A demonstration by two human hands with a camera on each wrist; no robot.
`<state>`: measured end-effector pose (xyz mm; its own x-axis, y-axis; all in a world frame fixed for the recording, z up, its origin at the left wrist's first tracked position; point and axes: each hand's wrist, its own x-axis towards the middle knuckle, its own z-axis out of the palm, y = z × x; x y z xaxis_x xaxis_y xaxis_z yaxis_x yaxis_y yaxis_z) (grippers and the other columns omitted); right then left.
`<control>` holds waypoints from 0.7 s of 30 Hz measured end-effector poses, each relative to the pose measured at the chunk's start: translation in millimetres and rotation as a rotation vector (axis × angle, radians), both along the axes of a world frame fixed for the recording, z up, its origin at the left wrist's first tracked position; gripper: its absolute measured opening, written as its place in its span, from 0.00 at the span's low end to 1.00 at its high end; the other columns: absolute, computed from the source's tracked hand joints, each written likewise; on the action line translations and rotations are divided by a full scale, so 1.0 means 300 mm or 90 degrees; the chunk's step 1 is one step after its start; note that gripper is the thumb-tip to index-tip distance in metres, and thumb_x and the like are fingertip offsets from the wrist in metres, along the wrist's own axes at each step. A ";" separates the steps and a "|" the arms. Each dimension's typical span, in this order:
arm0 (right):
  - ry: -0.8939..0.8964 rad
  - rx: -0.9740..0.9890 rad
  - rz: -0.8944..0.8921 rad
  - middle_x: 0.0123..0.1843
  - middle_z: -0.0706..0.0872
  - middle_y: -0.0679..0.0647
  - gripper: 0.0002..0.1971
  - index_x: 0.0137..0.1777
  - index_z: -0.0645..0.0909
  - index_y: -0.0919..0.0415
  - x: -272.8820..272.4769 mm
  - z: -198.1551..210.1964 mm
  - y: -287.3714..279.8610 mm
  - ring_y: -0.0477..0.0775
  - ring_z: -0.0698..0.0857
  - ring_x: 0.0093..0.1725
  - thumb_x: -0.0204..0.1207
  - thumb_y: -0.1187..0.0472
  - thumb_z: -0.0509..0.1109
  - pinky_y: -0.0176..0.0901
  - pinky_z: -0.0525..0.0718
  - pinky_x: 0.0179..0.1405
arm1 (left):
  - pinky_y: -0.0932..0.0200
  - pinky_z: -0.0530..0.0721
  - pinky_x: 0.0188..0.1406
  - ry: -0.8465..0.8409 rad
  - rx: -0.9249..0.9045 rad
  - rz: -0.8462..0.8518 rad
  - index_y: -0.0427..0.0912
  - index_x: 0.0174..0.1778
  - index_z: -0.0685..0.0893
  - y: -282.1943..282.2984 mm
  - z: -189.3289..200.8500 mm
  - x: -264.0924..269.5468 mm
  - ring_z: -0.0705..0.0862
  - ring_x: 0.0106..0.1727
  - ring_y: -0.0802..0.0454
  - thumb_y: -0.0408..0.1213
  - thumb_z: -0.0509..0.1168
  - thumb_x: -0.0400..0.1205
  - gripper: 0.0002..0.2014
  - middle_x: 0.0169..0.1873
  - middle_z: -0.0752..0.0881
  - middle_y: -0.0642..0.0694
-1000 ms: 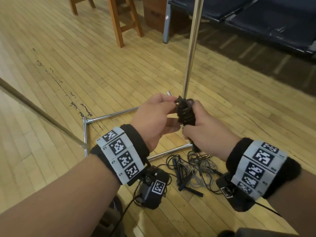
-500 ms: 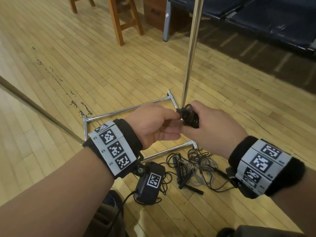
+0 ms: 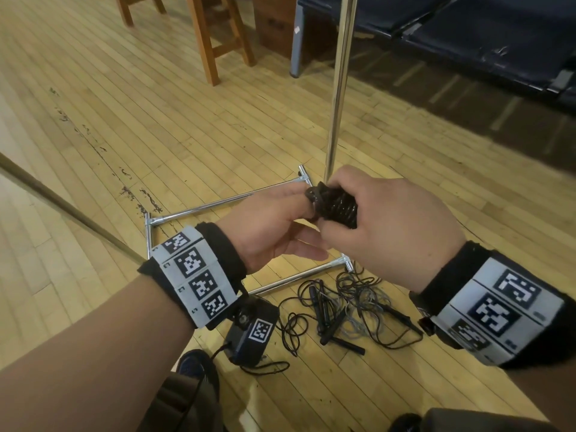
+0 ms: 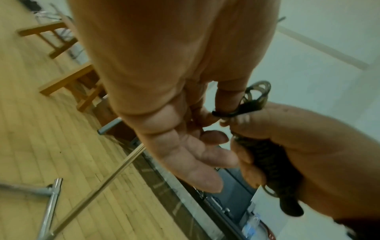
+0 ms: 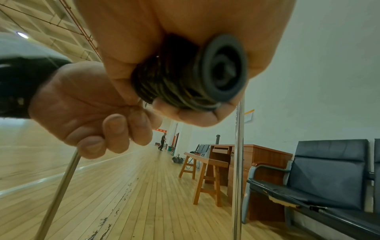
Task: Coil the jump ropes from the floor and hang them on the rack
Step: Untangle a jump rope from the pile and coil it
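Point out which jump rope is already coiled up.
The black jump rope gripped in the right hand, its cord wound tightly around the handles, with the left hand pinching its end. The other ropes lie loose and tangled on the floor.

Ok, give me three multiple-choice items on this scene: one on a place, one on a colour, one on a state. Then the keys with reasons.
1. Where do the uncoiled jump ropes lie?
A. On the blue seats
B. On the wooden floor beside the rack's base bar
C. Hung on the rack's upright pole

2. What colour is the coiled rope bundle in the hands?
A. Black
B. Red
C. White

3. How is the bundle held?
A. It lies on the floor untouched
B. Left hand alone
C. Right hand grips the wound bundle while left hand pinches a loop at its end

Keys:
1 B, the head view shows the tangle on the floorboards beside the rack's base bar.
2 A, the wound cord shows black in the head view.
3 C, the left wrist view shows a left finger through the loop and the right fist round the coils.
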<state>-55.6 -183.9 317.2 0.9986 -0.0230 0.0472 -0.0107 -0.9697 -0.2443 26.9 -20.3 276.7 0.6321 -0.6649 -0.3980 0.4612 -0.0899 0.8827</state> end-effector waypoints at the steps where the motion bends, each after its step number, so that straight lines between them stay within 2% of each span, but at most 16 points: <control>1: -0.003 -0.004 0.006 0.34 0.81 0.41 0.17 0.60 0.69 0.38 -0.004 0.006 0.000 0.46 0.83 0.34 0.75 0.36 0.63 0.47 0.86 0.30 | 0.46 0.96 0.46 -0.028 0.019 -0.017 0.29 0.68 0.84 0.001 -0.006 -0.002 0.92 0.42 0.40 0.26 0.58 0.93 0.13 0.53 0.90 0.30; 3: -0.007 -0.010 0.016 0.34 0.80 0.41 0.17 0.61 0.68 0.38 -0.012 0.010 0.001 0.47 0.82 0.34 0.75 0.37 0.62 0.46 0.86 0.30 | 0.46 0.96 0.47 -0.095 0.085 -0.050 0.32 0.66 0.85 -0.003 -0.021 -0.007 0.93 0.40 0.42 0.31 0.59 0.94 0.11 0.50 0.89 0.29; 5: -0.005 -0.005 0.022 0.35 0.81 0.42 0.17 0.61 0.68 0.38 -0.015 0.010 -0.003 0.47 0.83 0.35 0.74 0.38 0.62 0.46 0.86 0.30 | 0.47 0.95 0.43 -0.147 0.155 -0.067 0.35 0.62 0.86 -0.011 -0.035 -0.010 0.93 0.40 0.42 0.39 0.59 0.95 0.13 0.49 0.89 0.27; 9: 0.014 0.043 -0.001 0.39 0.83 0.40 0.17 0.61 0.69 0.34 -0.004 0.014 -0.036 0.41 0.82 0.37 0.75 0.37 0.67 0.45 0.86 0.30 | 0.57 0.88 0.27 -0.175 0.233 -0.062 0.41 0.58 0.87 -0.024 -0.043 -0.002 0.91 0.35 0.46 0.42 0.57 0.95 0.13 0.40 0.92 0.40; 12: 0.026 0.122 -0.013 0.38 0.86 0.39 0.16 0.57 0.72 0.31 -0.006 0.013 -0.031 0.40 0.83 0.36 0.71 0.38 0.70 0.41 0.84 0.29 | 0.61 0.82 0.21 -0.181 0.256 -0.063 0.45 0.53 0.88 -0.026 -0.044 0.002 0.89 0.31 0.49 0.41 0.58 0.95 0.13 0.36 0.92 0.43; 17: 0.003 0.265 -0.008 0.38 0.87 0.37 0.14 0.53 0.79 0.34 -0.006 0.013 -0.023 0.38 0.84 0.37 0.67 0.42 0.72 0.30 0.77 0.24 | 0.60 0.79 0.21 -0.232 0.245 -0.023 0.42 0.51 0.89 -0.027 -0.052 0.012 0.86 0.28 0.50 0.41 0.58 0.95 0.15 0.33 0.91 0.45; 19: 0.042 0.331 -0.024 0.40 0.87 0.35 0.12 0.54 0.81 0.37 0.014 -0.002 -0.040 0.39 0.85 0.33 0.70 0.47 0.74 0.31 0.80 0.22 | 0.56 0.83 0.25 -0.266 0.258 0.014 0.41 0.50 0.88 -0.027 -0.060 0.011 0.88 0.31 0.48 0.37 0.58 0.93 0.14 0.33 0.91 0.45; 21: 0.100 0.374 -0.043 0.37 0.89 0.39 0.11 0.55 0.81 0.38 0.036 -0.027 -0.061 0.43 0.87 0.28 0.75 0.52 0.74 0.34 0.83 0.21 | 0.52 0.87 0.29 -0.257 0.239 0.081 0.41 0.50 0.88 -0.022 -0.069 0.014 0.90 0.34 0.48 0.31 0.59 0.92 0.12 0.37 0.93 0.44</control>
